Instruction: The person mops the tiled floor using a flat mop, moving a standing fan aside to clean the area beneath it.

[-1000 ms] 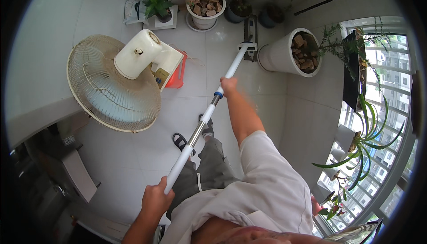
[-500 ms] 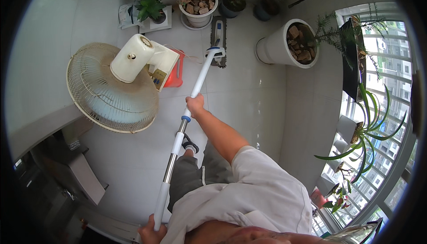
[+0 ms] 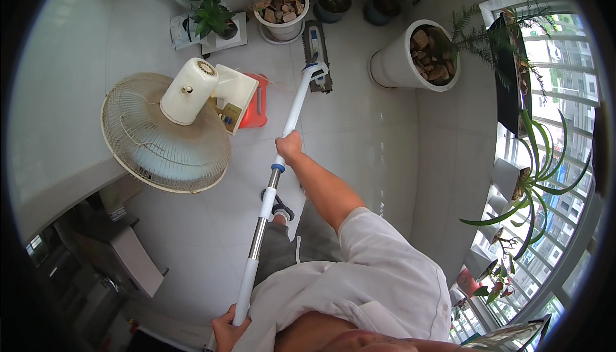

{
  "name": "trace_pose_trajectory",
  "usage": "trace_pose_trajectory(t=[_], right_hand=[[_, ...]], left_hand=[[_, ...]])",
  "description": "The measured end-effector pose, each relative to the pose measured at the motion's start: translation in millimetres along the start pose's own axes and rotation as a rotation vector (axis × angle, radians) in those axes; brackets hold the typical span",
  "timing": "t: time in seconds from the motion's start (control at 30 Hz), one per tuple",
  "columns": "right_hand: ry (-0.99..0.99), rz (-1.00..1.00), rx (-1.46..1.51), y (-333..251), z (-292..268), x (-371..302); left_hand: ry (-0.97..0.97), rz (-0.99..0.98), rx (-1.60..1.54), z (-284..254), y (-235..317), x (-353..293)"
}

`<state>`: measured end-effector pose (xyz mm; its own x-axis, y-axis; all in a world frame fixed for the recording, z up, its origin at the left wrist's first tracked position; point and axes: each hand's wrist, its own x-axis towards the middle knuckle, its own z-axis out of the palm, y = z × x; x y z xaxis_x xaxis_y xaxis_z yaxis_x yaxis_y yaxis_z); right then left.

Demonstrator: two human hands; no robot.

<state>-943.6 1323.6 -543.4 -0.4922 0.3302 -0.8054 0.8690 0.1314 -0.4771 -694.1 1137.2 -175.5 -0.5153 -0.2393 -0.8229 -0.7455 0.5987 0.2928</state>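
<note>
A flat mop with a white and metal handle (image 3: 297, 105) slants across the view. My right hand (image 3: 290, 147) is closed around the upper white part of the handle, just above a blue collar. Low in the view, my left hand (image 3: 227, 328) grips the handle's near end. At the far end, the dark mop head (image 3: 317, 54) with its white and blue plate lies flat on the tiles, beside a white pot of stones. Part of my left hand is cut off by the lower edge.
To the left stands a dusty fan (image 3: 168, 131) with a red container (image 3: 256, 103) beside its base. A large white pot (image 3: 401, 57) stands at the right wall. Potted plants line the back, and more hang by the barred window. A foot in a dark sandal (image 3: 277, 204) is below.
The mop handle and both my hands have shifted slightly right in the view. My right hand has also risen a little. Both hands keep their grip, and the mop head lies almost where it was.
</note>
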Motion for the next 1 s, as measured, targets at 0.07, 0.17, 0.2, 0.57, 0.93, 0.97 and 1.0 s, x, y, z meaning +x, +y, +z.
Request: trace_pose_trajectory(t=[0.07, 0.17, 0.2, 0.57, 0.93, 0.97, 1.0], right_hand=[[-0.02, 0.013, -0.01, -4, -12, 0], [-0.005, 0.009, -0.042, -7, -11, 4], [-0.003, 0.002, -0.035, -5, -10, 6], [-0.069, 0.035, -0.086, 7, 16, -14], [-0.04, 0.112, -0.164, 61, 5, -57], [-0.067, 0.117, -0.221, 76, 7, -73], [-0.071, 0.14, -0.221, 83, 10, -88]], left_hand=[[-0.019, -0.021, -0.007, 0, 1, 1], [-0.022, -0.046, -0.014, 3, 12, 5], [-0.01, -0.054, -0.011, 3, 15, 4], [0.039, -0.171, -0.126, 1, 1, -16], [0.081, -0.14, -0.11, -3, -45, -44], [0.088, -0.173, -0.105, -5, -52, -52], [0.103, -0.186, -0.085, -6, -55, -61]])
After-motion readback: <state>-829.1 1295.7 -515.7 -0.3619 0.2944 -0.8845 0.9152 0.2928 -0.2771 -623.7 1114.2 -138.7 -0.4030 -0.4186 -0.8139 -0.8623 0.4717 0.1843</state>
